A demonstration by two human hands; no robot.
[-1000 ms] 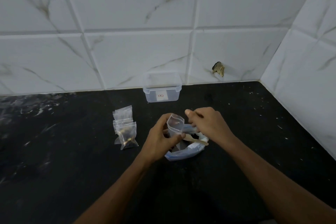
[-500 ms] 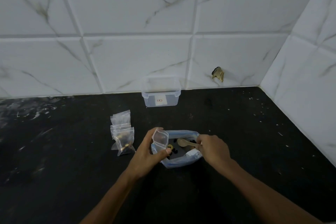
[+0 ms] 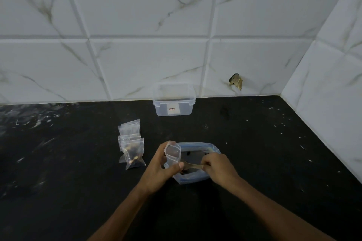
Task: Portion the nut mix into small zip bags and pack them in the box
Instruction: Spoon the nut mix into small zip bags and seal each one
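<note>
Since the earlier frame we see the right hand (image 3: 216,166) has lowered the spoon (image 3: 193,166) deeper into the large nut-mix bag (image 3: 212,147), its bowl now near the left hand (image 3: 159,168). Left grip pinches an open small zip bag (image 3: 172,151) upright at the large bag's 9 o'clock rim; right grip is pressed together on the spoon handle. Filled bags (image 3: 134,154) stand on the desk (image 3: 264,143) at 9 o'clock of the hands, the clear box (image 3: 174,101) at 12 o'clock against the wall, seemingly without bags inside. We judge the scooping step in hand; next, a loaded spoon must be lifted and tipped into the held bag's mouth.
</note>
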